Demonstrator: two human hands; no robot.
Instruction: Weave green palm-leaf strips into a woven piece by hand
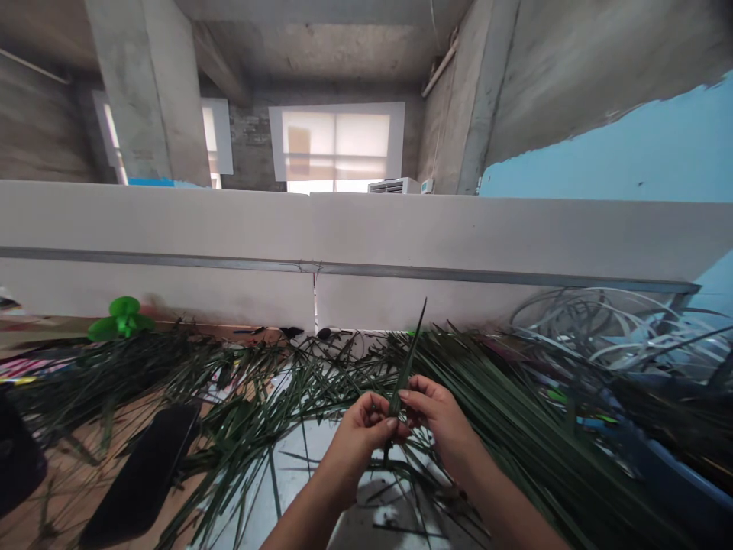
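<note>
Both of my hands meet near the lower middle of the head view, around a dark green leaf piece [408,363] whose pointed tip rises upright. My left hand [369,424] pinches its lower part between thumb and fingers. On the other side, my right hand [432,405] grips the leaf a little higher, fingers bent against it. A short dark end of the piece hangs below my left hand. Cut green strips [252,435] lie scattered around and beneath, over a white surface [318,451].
Long green leaves [504,405] are piled at the right, beside a blue container [670,466] and coiled pale strips [618,328]. A dark phone-like slab [146,466] and a green propeller-shaped object [123,319] are at the left. A pale partition [366,233] stands behind.
</note>
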